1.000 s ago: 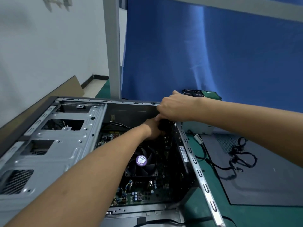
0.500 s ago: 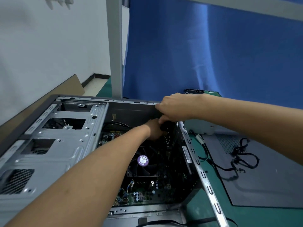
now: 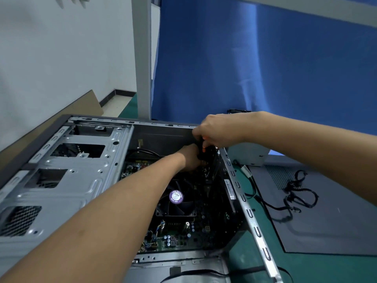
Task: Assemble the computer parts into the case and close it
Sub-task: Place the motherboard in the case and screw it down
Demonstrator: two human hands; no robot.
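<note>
Case (image 3: 85,180), open, under both hands. Right hand (image 3: 217,129) still pinches dark part (image 3: 201,153) at far corner; orange spots now show beneath its fingers. Left hand (image 3: 190,158) just below; grip I cannot tell.

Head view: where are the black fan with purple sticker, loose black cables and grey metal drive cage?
Black fan with purple sticker (image 3: 176,196): head view, on its round sticker.
Loose black cables (image 3: 291,184): head view, on their tangle.
Grey metal drive cage (image 3: 87,193): head view, its flat plate.

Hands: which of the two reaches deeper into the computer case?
The left hand, down inside the case beyond the fan; the right hand grips a black part up at the case's rim.
</note>
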